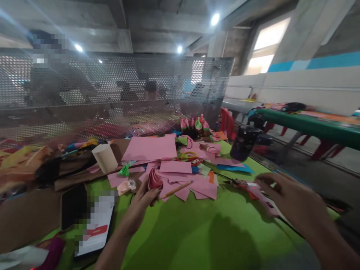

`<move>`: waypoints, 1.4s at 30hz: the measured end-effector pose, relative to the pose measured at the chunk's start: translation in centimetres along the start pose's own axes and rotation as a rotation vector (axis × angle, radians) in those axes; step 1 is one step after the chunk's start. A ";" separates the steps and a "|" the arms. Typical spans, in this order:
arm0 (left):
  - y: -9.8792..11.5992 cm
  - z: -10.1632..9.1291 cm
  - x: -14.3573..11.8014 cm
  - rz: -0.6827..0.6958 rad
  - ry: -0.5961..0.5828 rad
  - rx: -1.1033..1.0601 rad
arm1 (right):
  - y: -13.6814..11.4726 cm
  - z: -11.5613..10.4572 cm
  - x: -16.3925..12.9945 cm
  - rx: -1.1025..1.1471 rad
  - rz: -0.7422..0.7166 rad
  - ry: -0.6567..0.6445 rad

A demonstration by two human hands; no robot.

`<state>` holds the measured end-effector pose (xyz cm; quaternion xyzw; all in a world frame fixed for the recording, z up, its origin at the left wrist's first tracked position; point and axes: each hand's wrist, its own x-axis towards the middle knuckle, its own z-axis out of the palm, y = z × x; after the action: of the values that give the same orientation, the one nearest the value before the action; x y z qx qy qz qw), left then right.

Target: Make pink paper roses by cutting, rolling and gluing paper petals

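Observation:
My left hand [144, 197] is closed around a swirled pink foam or paper piece [155, 179], shaped like a frosting curl, above scattered pink sheets. A pink glue gun [261, 198] with a dark cord lies on the green tabletop to the right, its nozzle pointing left. Just beside the gun is my right hand [284, 191], fingers loosely curved and apart, with nothing visible between them. A pencil [177, 189] rests on pink scraps near my left hand. Behind it are red-and-yellow scissors [189, 158].
A dark jar [245, 142] stands at the back right. At left are a white roll [105, 157], a lit phone [97, 225] and a dark phone [73, 207]. Finished-looking swirl pieces [197, 125] stand before the perforated metal screen [118, 86]. People sit beyond it.

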<state>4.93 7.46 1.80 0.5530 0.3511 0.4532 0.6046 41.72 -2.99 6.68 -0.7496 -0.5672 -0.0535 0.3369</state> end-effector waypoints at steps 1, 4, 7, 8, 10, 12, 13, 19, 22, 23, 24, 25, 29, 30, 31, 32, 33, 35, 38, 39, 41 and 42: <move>-0.1 0.0 0.1 -0.010 0.006 -0.005 | -2.0 0.1 0.0 -0.003 -0.093 0.055; -0.4 -0.1 0.4 -0.019 0.011 0.001 | -8.9 1.3 -0.2 0.209 -0.381 -0.111; -0.3 0.0 0.4 -0.012 -0.002 0.033 | -14.6 3.5 -0.6 0.419 -0.582 -0.241; -0.2 0.0 0.3 -0.012 -0.006 0.046 | -15.9 4.3 -0.7 0.464 -0.630 -0.258; 0.0 0.1 0.2 -0.013 -0.026 0.069 | -17.3 6.0 -0.7 0.483 -0.689 -0.282; 0.1 0.1 0.2 -0.020 -0.044 0.093 | -17.8 7.4 -0.7 0.455 -0.738 -0.279; 0.1 0.2 0.3 -0.025 -0.049 0.105 | -17.9 8.0 -0.6 0.436 -0.764 -0.267; 0.8 0.4 0.0 -0.029 -0.082 0.131 | -18.2 9.5 -0.4 0.365 -0.866 -0.196; 1.5 0.5 -0.3 -0.007 -0.120 0.117 | -18.3 9.7 -0.4 0.305 -0.885 -0.215; 1.7 0.5 -0.4 -0.006 -0.124 0.115 | -18.3 9.8 -0.4 0.285 -0.883 -0.226; 1.7 0.5 -0.4 -0.011 -0.125 0.112 | -18.2 9.9 -0.4 0.273 -0.878 -0.232; 1.7 0.5 -0.4 -0.020 -0.123 0.110 | -18.1 9.9 -0.4 0.270 -0.871 -0.233; 1.2 0.4 -0.2 -0.057 -0.118 0.071 | -17.9 9.9 -0.1 0.321 -0.829 -0.252; 1.1 0.4 -0.1 -0.057 -0.120 0.051 | -17.8 9.8 -0.1 0.336 -0.818 -0.266; 1.0 0.4 -0.1 -0.052 -0.127 0.027 | -17.8 9.7 0.0 0.350 -0.808 -0.282; 0.9 0.5 -0.1 -0.047 -0.138 0.001 | -17.8 9.6 0.0 0.361 -0.800 -0.299; 0.8 0.5 -0.1 -0.041 -0.147 -0.023 | -17.8 9.5 0.1 0.369 -0.792 -0.316; 0.8 0.6 -0.1 -0.034 -0.168 -0.055 | -17.8 9.3 0.1 0.375 -0.783 -0.348; 0.6 0.6 -0.1 -0.029 -0.166 -0.072 | -17.9 9.0 0.2 0.368 -0.787 -0.375; 0.6 0.5 -0.1 -0.033 -0.167 -0.074 | -17.9 9.0 0.2 0.364 -0.790 -0.381; 0.4 0.5 0.0 -0.045 -0.177 -0.080 | -17.9 8.9 0.2 0.354 -0.796 -0.395; 0.3 0.4 0.1 -0.047 -0.179 -0.084 | -17.9 8.8 0.2 0.351 -0.798 -0.401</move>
<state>5.32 7.39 2.17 0.5570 0.2891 0.4021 0.6667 23.25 4.51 7.96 -0.4007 -0.8650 0.0635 0.2954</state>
